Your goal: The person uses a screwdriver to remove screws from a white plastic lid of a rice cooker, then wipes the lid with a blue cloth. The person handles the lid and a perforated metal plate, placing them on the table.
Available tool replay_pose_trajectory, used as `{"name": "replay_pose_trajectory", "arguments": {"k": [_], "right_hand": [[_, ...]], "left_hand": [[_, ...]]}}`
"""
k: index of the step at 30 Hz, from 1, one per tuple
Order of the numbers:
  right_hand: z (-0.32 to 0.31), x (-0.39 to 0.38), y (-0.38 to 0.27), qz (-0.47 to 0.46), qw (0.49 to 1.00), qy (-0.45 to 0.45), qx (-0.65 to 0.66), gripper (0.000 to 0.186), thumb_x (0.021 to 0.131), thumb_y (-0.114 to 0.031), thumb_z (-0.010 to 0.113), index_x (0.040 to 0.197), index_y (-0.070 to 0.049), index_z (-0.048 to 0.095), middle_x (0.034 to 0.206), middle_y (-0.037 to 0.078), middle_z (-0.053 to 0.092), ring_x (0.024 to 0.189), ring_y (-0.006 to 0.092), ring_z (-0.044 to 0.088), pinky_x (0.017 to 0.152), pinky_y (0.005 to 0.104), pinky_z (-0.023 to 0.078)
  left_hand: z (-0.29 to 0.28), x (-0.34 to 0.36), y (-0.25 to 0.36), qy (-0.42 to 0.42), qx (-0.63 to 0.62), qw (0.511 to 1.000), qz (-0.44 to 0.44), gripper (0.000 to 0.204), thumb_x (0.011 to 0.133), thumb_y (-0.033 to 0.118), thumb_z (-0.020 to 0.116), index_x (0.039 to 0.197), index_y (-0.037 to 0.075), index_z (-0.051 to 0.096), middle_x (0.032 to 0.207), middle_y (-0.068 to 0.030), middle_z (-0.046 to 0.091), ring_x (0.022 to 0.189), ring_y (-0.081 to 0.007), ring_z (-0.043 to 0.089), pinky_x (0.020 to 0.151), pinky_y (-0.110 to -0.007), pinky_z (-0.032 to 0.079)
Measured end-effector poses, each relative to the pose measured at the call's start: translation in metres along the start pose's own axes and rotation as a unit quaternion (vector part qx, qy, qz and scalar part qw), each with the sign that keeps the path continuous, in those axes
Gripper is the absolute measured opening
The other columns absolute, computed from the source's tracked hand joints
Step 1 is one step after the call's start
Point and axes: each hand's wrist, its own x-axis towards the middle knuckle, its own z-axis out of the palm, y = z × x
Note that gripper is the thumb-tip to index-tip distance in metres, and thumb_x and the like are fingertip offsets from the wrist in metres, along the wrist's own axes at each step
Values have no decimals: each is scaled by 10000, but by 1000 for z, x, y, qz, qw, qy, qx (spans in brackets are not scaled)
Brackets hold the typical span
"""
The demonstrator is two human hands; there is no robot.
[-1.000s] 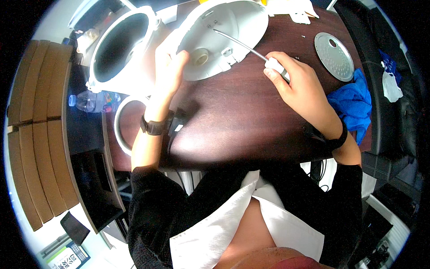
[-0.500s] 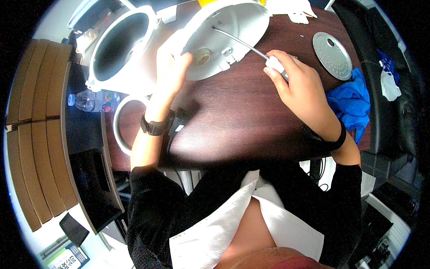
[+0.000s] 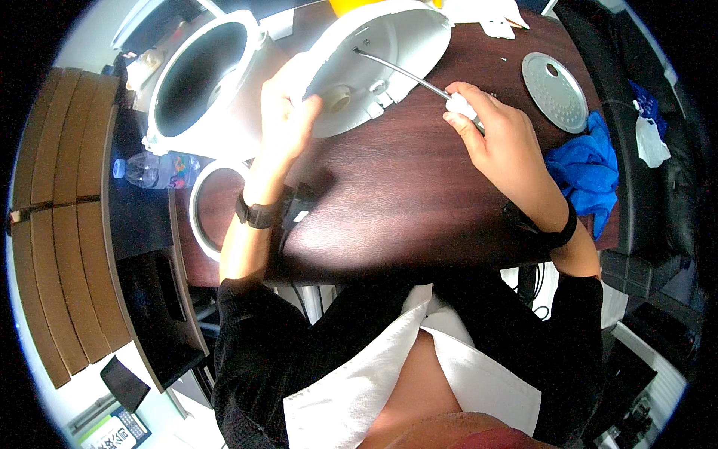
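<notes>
From my remote seat I see nearest the brown table (image 3: 389,194), with the white ring (image 3: 196,206) at its left side; just beyond is the clear bottle (image 3: 153,170), whose content I cannot tell. Next, the right hand (image 3: 497,131) has its fingers clamped on the handle of the screwdriver (image 3: 407,72). The left hand (image 3: 288,116) is clamped on the left rim of the white shell (image 3: 411,45), thumb inside. This shell is tilted over the far part of the table, and the screwdriver tip reaches its inner face. Beside it, the white pot (image 3: 238,131) has a dark hollow with one small pale part. Compared with one second ago, more of the yellow thing (image 3: 348,7) shows behind the shell
</notes>
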Motion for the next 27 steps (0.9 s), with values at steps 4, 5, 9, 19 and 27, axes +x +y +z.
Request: {"name": "replay_pose_trajectory", "arguments": {"k": [4,5,9,19,27], "right_hand": [[2,1,2,7,999,3,46,244,860,-222,614,1033,-54,578,848,176,648,742,353,639,633,422,509],[3,1,2,10,998,2,66,239,859,-219,615,1026,-50,583,843,178,648,746,353,640,635,417,510],[10,0,7,29,992,-5,126,225,855,-200,620,1008,-37,596,840,186,649,760,359,639,640,390,511],[39,-9,13,95,952,-24,291,267,874,-194,628,1048,5,595,804,155,654,718,174,649,629,298,489],[52,-20,-6,181,855,-63,481,263,920,-163,581,1095,32,573,760,-18,561,635,35,486,559,197,406]], "left_hand": [[0,1,0,4,16,1000,7,407,678,14,480,1067,-37,590,867,-51,624,806,-113,551,774,-256,447],[0,1,-1,4,21,1000,9,409,677,15,480,1067,-36,590,862,-52,626,799,-113,553,770,-255,449],[0,2,-2,4,21,1000,11,411,676,17,483,1069,-36,588,860,-59,632,792,-112,562,764,-254,452],[1,2,-1,8,25,999,22,402,674,6,486,1060,-34,592,869,-65,641,808,-119,575,771,-260,456],[2,2,0,8,34,999,31,396,666,-10,493,1049,-27,595,827,-58,634,764,-106,565,729,-249,453]]}}
